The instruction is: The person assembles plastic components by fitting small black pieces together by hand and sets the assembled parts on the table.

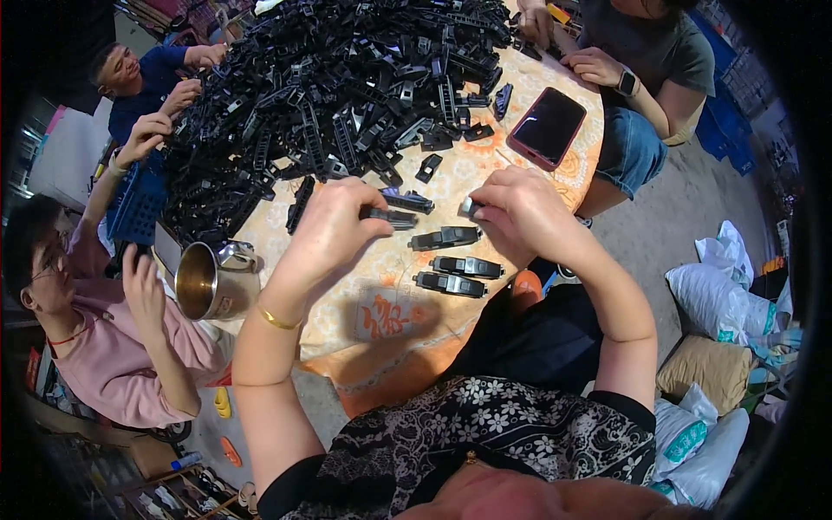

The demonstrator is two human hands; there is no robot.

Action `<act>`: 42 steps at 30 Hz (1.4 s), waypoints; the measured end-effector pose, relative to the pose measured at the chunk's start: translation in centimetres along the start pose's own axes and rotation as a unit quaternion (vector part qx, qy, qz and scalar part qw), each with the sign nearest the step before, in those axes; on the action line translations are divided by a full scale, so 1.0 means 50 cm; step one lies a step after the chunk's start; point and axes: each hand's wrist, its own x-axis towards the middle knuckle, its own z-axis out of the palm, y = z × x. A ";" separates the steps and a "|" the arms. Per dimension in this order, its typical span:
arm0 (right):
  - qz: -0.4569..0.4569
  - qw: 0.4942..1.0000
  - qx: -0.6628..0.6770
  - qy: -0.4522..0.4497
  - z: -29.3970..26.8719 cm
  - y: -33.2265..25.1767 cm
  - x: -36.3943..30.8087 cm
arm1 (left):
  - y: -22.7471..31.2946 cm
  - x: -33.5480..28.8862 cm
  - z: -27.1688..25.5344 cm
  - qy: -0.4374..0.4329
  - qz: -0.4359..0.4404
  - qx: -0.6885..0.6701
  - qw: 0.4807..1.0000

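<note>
My left hand (334,217) is closed around one end of a long black plastic part (395,217), which points toward my right hand. My right hand (524,208) pinches a small greyish piece (469,206) at its fingertips, a short gap away from that part. Most of the small piece is hidden by my fingers. Between my hands and closer to me lie three assembled-looking black plastic parts, roughly side by side: a far one (445,237), a middle one (466,267) and a near one (451,284). Another black part (407,201) rests just beyond my left fingertips.
A large heap of black plastic parts (347,95) covers the far table. A phone (548,128) lies at right, a metal mug (198,282) stands at left. The patterned tablecloth (381,338) hangs over the near edge. Other people work around the table; white sacks (715,299) stand right.
</note>
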 end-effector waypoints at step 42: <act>-0.117 0.990 -0.040 0.067 0.064 0.022 0.111 | -0.006 0.023 0.082 0.161 0.180 0.071 0.968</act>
